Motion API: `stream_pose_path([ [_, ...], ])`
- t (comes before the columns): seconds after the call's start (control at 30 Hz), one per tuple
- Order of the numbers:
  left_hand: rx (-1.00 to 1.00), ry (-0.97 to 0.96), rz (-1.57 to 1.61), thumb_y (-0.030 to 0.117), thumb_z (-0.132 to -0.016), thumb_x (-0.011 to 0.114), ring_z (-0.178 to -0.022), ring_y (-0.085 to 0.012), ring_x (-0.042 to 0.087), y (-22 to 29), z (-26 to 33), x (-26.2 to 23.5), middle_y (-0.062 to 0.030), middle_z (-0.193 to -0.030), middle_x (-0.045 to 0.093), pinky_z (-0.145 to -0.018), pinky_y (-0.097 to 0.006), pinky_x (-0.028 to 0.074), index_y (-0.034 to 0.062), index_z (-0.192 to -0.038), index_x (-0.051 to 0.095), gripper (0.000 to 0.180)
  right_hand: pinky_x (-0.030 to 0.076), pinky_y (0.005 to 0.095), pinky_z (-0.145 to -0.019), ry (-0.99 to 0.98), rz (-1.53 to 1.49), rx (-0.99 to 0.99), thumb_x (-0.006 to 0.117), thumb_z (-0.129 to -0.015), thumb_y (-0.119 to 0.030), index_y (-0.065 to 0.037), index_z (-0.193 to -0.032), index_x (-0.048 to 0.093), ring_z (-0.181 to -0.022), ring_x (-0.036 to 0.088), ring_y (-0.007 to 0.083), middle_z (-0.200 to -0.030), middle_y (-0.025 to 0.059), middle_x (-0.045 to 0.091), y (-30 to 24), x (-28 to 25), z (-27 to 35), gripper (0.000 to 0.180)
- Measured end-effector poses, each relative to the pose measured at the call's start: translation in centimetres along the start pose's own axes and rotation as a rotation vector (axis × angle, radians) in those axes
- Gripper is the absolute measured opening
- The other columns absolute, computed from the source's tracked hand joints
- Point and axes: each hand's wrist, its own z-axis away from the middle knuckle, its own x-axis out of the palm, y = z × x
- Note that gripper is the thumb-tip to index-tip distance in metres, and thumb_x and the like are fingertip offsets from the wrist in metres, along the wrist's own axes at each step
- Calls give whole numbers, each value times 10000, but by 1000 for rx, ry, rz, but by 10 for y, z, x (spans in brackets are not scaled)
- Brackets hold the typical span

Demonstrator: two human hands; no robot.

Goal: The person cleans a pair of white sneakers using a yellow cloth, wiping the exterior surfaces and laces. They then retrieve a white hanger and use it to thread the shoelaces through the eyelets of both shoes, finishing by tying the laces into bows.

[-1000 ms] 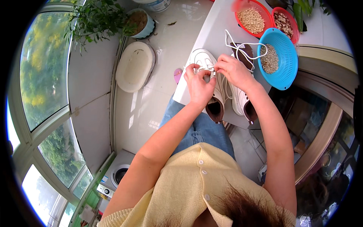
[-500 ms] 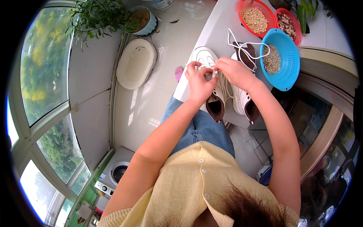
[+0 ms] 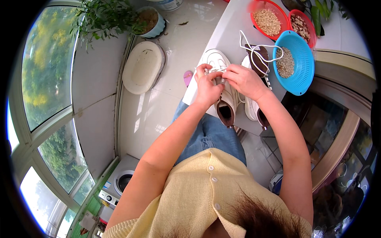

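Observation:
Two white shoes with brown lining lie side by side on a white tabletop, toes pointing away from me. Over the left shoe (image 3: 216, 58), my left hand (image 3: 208, 87) pinches a white shoelace (image 3: 224, 70) near the eyelets. My right hand (image 3: 247, 81) comes in from the right with its fingertips closed on the same lace, close to the left fingers. The right shoe (image 3: 250, 109) is partly covered by my right hand. Its brown tongue (image 3: 260, 59) stands out at the far end, and a loose white lace (image 3: 241, 37) loops over it.
Right of the shoes sits a blue basket (image 3: 303, 65) holding pale grains. Beyond it are a red basket (image 3: 282, 16) of light pieces and a smaller red bowl (image 3: 312, 37). On the floor at left lie an oval basin (image 3: 133, 69), a potted plant (image 3: 158, 28) and a pink slipper (image 3: 187, 78).
My right hand has shifted slightly left and down toward the left fingers. The left hand stays nearly in place, still pinching the lace.

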Motion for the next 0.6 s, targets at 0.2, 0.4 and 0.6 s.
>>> stream_pose_path([
  [0.2, 24, 43, 18, 61, -694, 716, -1254, -373, 313, 5, 6, 4, -131, -1341, 347, -1054, -434, 360, 116, -1037, 722, 348, 543, 364, -681, 132, 220, -228, 655, -741, -58, -91, -900, 625, -843, 637, 230, -927, 23, 608, 2, -2, 0, 165],
  [0.4, 45, 87, 59, 71, -711, 706, -1264, -393, 319, 4, 7, 9, -160, -1346, 351, -1077, -431, 334, 75, -1001, 714, 290, 549, 338, -691, 255, 140, -230, 650, -732, -26, -43, -921, 592, -845, 639, 238, -938, 59, 627, -33, -3, 7, 199],
  [0.6, 35, 87, 27, 60, -696, 712, -1249, -387, 338, 6, 8, 8, -150, -1324, 366, -1058, -425, 348, 71, -989, 712, 293, 561, 313, -700, 414, -573, 233, 568, -927, 27, -15, -973, 528, -712, 654, 228, -897, 131, 646, -112, -40, 52, 74],
])
